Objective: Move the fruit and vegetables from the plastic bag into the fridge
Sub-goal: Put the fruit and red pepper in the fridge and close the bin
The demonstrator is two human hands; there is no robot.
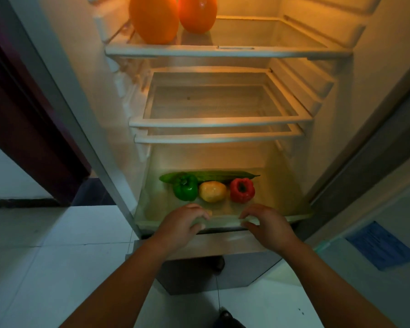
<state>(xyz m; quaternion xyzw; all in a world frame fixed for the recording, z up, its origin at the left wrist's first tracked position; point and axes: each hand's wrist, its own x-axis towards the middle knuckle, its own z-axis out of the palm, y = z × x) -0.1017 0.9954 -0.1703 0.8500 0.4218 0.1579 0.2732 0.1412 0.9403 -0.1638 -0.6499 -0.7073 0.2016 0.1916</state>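
Observation:
The fridge stands open in front of me. Its clear bottom drawer [301, 215] is pulled out. Inside lie a green pepper [186, 187], a yellow pepper [212, 191], a red pepper [242, 190] and a long cucumber [223, 175] behind them. My left hand [182, 224] grips the drawer's front rim left of centre, fingers curled over it. My right hand [263, 224] grips the same rim to the right. No plastic bag is in view.
Two large orange fruits [154, 18] [197, 13] sit on the top glass shelf [227, 52]. Two bare shelves [220, 123] lie below it. The fridge door [376, 185] stands open on the right with a blue sticker [381, 245]. White floor tiles [45, 268] surround the fridge.

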